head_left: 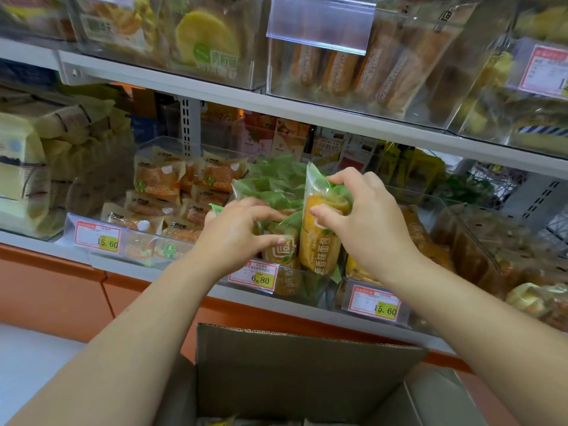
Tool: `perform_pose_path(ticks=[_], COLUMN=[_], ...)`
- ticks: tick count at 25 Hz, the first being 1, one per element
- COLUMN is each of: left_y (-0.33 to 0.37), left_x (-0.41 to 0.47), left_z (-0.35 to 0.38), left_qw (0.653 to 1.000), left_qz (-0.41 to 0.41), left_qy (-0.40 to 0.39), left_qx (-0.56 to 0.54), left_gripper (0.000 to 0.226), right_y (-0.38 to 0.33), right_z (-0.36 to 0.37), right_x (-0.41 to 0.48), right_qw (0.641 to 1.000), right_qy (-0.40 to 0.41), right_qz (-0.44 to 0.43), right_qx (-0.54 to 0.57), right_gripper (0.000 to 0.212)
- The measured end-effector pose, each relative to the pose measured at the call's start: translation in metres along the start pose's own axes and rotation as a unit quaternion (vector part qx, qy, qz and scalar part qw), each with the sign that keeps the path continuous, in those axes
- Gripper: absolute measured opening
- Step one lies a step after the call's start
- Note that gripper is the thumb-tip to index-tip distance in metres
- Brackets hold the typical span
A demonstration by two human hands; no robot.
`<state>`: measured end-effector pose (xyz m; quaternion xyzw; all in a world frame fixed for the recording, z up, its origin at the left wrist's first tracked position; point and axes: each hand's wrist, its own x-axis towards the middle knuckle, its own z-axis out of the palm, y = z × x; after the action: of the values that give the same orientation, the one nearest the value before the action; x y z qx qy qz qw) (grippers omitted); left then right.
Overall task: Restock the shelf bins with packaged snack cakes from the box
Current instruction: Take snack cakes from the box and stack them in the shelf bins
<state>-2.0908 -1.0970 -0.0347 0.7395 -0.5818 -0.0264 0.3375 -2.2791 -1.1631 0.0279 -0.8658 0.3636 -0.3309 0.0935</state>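
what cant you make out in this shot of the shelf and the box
Head view:
- Inside of the cardboard box: hidden by its flap, cut off by the bottom edge.
- Left hand grip: its back hides whether it holds one of the green packs or only presses.
- Small print on the 6.80 price tag: too small.
- Upper-shelf bins: blurred, cut off by the top edge.

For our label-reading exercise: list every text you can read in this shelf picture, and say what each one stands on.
"15.60": left price tag.
"6.80": middle price tag.
"15.60": right price tag, first digit faint.
"香味面包": pack held in the right hand; the character above it is unclear.
All smaller print: too blurred to read.
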Motion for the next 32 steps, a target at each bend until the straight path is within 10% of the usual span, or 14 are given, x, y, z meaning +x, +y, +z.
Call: perform_pose_path(ticks=[5, 11, 14, 23, 28, 32], left_y=[0.007, 0.039, 0.051, 0.05, 0.057, 0.057], left_x=[-0.003, -0.007, -0.004, -0.006, 0.006, 0.001], left_z=[-0.003, 0.023, 0.036, 0.05, 0.012, 0.002], left_qw=[0.999, 0.969, 0.976, 0.97, 0.999, 0.999], left_qz=[-0.014, 0.041, 0.033, 0.038, -0.016, 0.03], left_qy=[-0.005, 0.03, 0.042, 0.079, -0.027, 0.016], left_qx=[0.041, 0.242, 0.21, 0.227, -0.009, 0.008], left_gripper=[0.045, 0.112, 0.104, 0.089, 0.09, 0.062], right_y=[0.014, 0.022, 0.029, 0.055, 0.054, 0.038], right_z=[0.007, -0.007, -0.022, 0.01, -0.001, -0.04], right_x=[0.003, 0.009, 0.017, -0.011, -0.016, 0.006], right_qw=[0.999, 0.995, 0.984, 0.994, 0.992, 0.99], right_qy=[-0.003, -0.091, -0.175, -0.052, -0.09, -0.108], right_qz=[0.029, 0.023, -0.019, -0.095, -0.087, -0.07], right_qx=[0.036, 0.029, -0.035, 0.03, -0.033, -0.05], right_gripper=[0.037, 0.058, 0.073, 0.068, 0.066, 0.054])
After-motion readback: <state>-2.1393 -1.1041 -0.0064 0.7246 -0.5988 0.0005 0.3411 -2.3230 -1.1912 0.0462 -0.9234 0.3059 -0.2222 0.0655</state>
